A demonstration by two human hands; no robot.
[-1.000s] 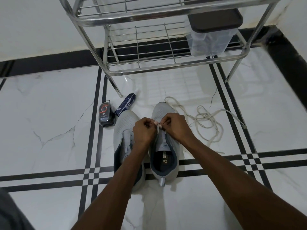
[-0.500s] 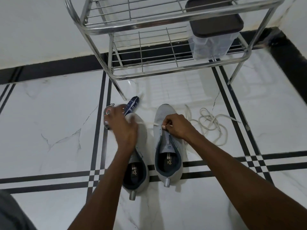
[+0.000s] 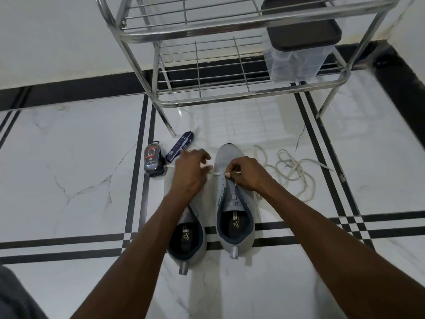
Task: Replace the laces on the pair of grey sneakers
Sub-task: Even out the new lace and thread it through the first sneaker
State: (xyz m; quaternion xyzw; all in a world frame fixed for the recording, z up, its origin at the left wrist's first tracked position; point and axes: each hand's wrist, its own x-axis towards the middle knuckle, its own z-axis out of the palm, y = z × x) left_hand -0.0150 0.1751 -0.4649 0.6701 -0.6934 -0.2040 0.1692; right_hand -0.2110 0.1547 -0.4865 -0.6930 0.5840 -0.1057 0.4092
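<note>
A: State the position of the work item.

B: The right sneaker (image 3: 232, 199) stands on the floor (image 3: 69, 180) with its toe pointing far, parallel to the left sneaker (image 3: 187, 238) just beside it. A cream lace (image 3: 216, 173) crosses its front eyelets, running left to right, square to the shoe's long axis.

A: Hand condition?

B: The right hand (image 3: 247, 174) rests over the eyelet row, fingertips curled and pinching the lace at the near-right side of the toe. The left hand (image 3: 190, 171) hovers above the left sneaker's toe; it is blurred, fingers bent around the free lace end, I judge.

A: Governing relation for the next move?

B: The next eyelets lie just near of the right fingertips, along the shoe's axis. The right hand is closer. A loose lace (image 3: 292, 171) lies coiled to the right, apart from both hands.
</note>
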